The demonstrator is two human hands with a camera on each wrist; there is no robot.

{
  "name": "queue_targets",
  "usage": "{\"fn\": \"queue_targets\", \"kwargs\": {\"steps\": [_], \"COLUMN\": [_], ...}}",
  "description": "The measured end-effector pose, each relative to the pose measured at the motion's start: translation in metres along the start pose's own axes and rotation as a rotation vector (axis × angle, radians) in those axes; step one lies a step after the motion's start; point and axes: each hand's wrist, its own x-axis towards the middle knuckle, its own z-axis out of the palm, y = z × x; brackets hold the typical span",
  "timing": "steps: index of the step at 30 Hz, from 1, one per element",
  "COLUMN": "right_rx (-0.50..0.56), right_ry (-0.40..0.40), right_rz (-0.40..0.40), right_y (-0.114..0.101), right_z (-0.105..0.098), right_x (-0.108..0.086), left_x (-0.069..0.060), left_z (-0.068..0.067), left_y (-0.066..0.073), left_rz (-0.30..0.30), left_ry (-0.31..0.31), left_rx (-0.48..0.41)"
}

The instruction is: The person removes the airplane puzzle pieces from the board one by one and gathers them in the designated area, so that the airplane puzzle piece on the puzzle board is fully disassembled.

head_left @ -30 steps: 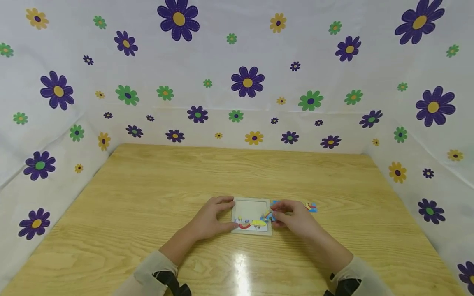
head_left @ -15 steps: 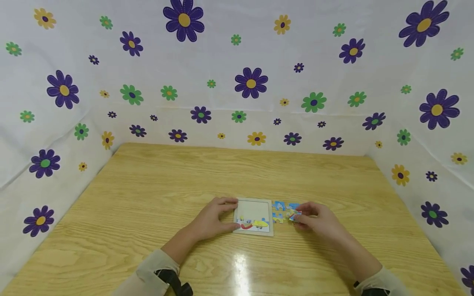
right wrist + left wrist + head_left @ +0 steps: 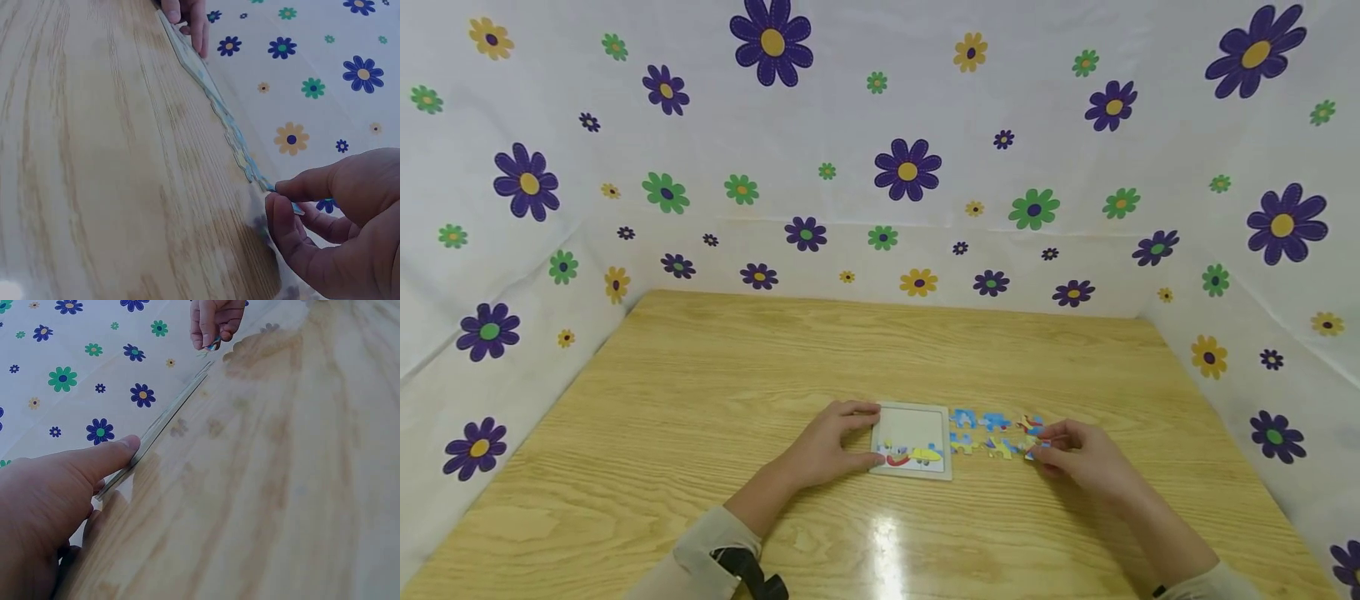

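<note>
My left hand [image 3: 831,442] holds the left side of a small puzzle tray [image 3: 949,467], thumb at the near corner and fingers at the far one. The tray's bottom strip shows a yellow and red picture; above it is bare backing. In the left wrist view my thumb [image 3: 112,457] lies on the tray's edge. My right hand [image 3: 1086,458] pinches a jigsaw piece [image 3: 297,208] between thumb and fingers, at the right end of the loose pieces. Its picture is mostly hidden by the fingers.
Several loose jigsaw pieces [image 3: 996,421] lie in two rows right of the tray, blue ones at the back and yellowish ones in front. The wooden table [image 3: 737,358] meets a white flower-print cloth [image 3: 842,108] at its back and sides.
My right hand has moved right, away from the tray and along the loose pieces, uncovering more of them. The left hand has stayed on the tray.
</note>
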Motion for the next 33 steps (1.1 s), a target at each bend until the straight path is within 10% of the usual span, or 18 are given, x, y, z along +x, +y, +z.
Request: {"fn": "queue_targets", "kwargs": {"steps": [16,25,33], "right_rx": [-0.284,-0.051,-0.096], "right_ry": [0.119,0.06,0.0], "right_rz": [0.036,-0.001,-0.043], "right_y": [-0.006,-0.012,-0.021], "right_z": [-0.004,0.008,0.032], "right_x": [0.005,0.008,0.014], "left_x": [0.006,0.005,0.0], "left_z": [-0.004,-0.004,-0.003], "left_y": [0.003,0.003,0.003], "left_rz": [-0.003,-0.028,-0.034], "left_ry": [-0.018,-0.026,-0.02], "left_rx": [-0.012,-0.03,-0.053]}}
